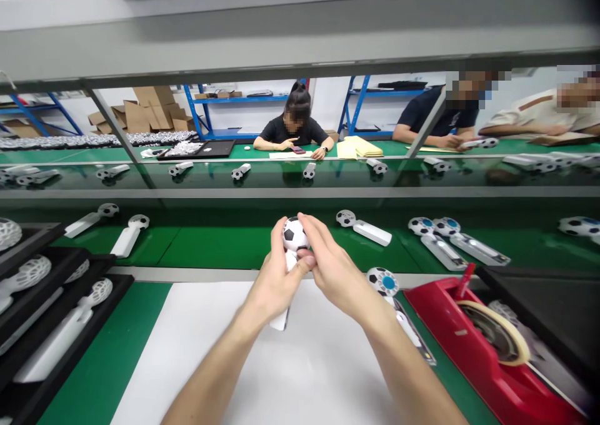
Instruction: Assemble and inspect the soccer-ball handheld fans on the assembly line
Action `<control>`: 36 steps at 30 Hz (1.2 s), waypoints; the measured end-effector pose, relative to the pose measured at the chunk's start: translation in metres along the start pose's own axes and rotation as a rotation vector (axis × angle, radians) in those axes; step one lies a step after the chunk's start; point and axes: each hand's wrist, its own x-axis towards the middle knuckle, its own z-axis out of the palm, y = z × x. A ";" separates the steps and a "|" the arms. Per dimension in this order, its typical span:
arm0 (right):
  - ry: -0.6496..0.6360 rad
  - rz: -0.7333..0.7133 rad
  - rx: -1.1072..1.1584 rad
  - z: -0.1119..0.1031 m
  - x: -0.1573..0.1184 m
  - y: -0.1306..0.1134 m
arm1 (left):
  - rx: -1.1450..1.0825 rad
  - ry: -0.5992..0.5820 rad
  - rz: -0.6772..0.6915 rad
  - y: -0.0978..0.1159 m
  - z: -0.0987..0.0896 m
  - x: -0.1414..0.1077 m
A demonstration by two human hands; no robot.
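Observation:
Both of my hands are closed around a handheld fan with a soccer-ball head (295, 234), held over the white sheet (197, 337). My left hand (276, 281) wraps the ball's left side and the neck, thumb across the front. Fingers of my right hand (330, 259) press on the ball's right side, its thumb meeting the left thumb below. The white handle (280, 320) sticks out beneath my left hand, its upper part hidden. Right of my forearm lies another fan with a blue-centred ball head (383, 282), partly covered by that arm.
A red tape dispenser (450, 325) stands at the right beside a black tray (525, 287). Stacked black trays (117, 287) with white fans sit at left. Several fans lie on the green belt (210, 237) ahead. Across it, a person (295, 125) sits writing; others sit farther right.

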 end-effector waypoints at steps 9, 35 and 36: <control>0.138 -0.112 -0.013 0.002 0.001 -0.004 | 0.053 0.089 0.090 -0.003 0.007 -0.004; 0.210 -0.264 -0.130 -0.013 -0.010 -0.056 | -0.277 -0.122 0.253 0.027 -0.018 -0.024; 0.225 -0.263 -0.125 -0.013 -0.011 -0.057 | -0.262 -0.106 0.257 0.028 -0.017 -0.025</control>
